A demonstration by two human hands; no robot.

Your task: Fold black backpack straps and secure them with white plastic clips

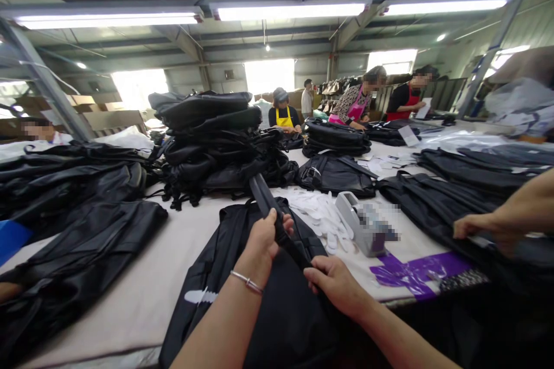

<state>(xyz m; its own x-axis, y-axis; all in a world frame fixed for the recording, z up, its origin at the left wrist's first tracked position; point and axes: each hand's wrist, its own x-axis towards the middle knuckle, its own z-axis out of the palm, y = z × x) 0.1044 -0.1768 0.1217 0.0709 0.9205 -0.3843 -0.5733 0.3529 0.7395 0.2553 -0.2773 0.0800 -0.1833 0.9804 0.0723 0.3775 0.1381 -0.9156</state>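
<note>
A black backpack (277,305) lies on the table right in front of me. My left hand (269,233), with a bangle on the wrist, is closed around a black shoulder strap (262,193) raised above the bag. Lower down and to the right, my right hand (331,282) pinches the same strap, which stretches taut between both hands. A white paddle-shaped tab (199,296) rests on the backpack's left side. Past the bag's right edge is a heap of similar white strips (318,216).
A grey tape dispenser (357,225) stands beside purple tape (419,271) stuck on the table (130,294). Black bags pile up behind (212,144), at left (73,230) and at right (433,202). A co-worker's hand (480,228) touches the right-hand bags. Several people work farther back.
</note>
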